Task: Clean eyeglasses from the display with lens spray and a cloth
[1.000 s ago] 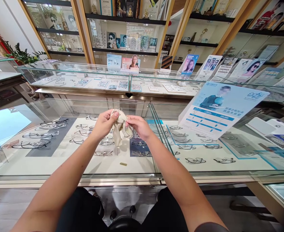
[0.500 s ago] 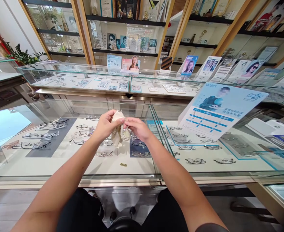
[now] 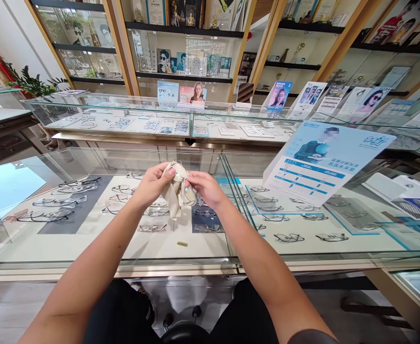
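My left hand [image 3: 158,184] is closed on a beige cloth [image 3: 174,203], its thumb pressing the cloth against one lens of a pair of thin-rimmed eyeglasses [image 3: 187,193]. The cloth's loose end hangs down below the fingers. My right hand [image 3: 206,186] pinches the eyeglasses' frame near the middle, close to my left fingertips. Both hands are raised above the glass display counter [image 3: 149,248]. Part of the eyeglasses is hidden by cloth and fingers.
Rows of spectacles [image 3: 47,215] lie inside the counter. A small gold-coloured bar [image 3: 182,244] is near its front. To the right stands a blue and white sign [image 3: 303,181], with white boxes [image 3: 385,191] beyond. Another glass showcase [image 3: 124,107] runs behind.
My left thumb has shifted up and left across the cloth-covered lens, and more of that lens shows. The cloth has moved slightly in my fingers. My right hand keeps its pinch.
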A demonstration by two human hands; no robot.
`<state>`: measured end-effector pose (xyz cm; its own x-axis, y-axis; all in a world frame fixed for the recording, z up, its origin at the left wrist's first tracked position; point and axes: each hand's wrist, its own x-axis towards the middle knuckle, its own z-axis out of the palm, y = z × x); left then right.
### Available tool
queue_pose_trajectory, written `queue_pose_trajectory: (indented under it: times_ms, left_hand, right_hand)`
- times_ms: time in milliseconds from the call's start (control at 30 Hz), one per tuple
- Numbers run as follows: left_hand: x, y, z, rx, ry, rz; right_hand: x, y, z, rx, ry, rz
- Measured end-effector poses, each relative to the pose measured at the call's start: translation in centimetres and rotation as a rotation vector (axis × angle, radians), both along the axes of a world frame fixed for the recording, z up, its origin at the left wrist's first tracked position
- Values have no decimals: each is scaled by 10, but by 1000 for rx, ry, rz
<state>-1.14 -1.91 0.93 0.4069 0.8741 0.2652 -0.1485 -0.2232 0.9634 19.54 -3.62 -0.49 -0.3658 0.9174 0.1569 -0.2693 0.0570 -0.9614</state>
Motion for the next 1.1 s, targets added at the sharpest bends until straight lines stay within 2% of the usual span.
queue_pose_trajectory:
  times_ms: [233,567,933,1100]
  left_hand:
    - [5,-3,2,-10,-27,-19]
    - [7,-8,3,-47,17,63]
    - [7,-7,2,-40,-9,11]
    - [6,-6,2,-45,-7,31]
  right_hand:
    - [-2,1,-2,-4,-12,8]
    - [-5,0,-4,-16,-30,46]
    - [-6,0,-4,-12,-25,26]
    - [-5,1,-4,-23,0,13]
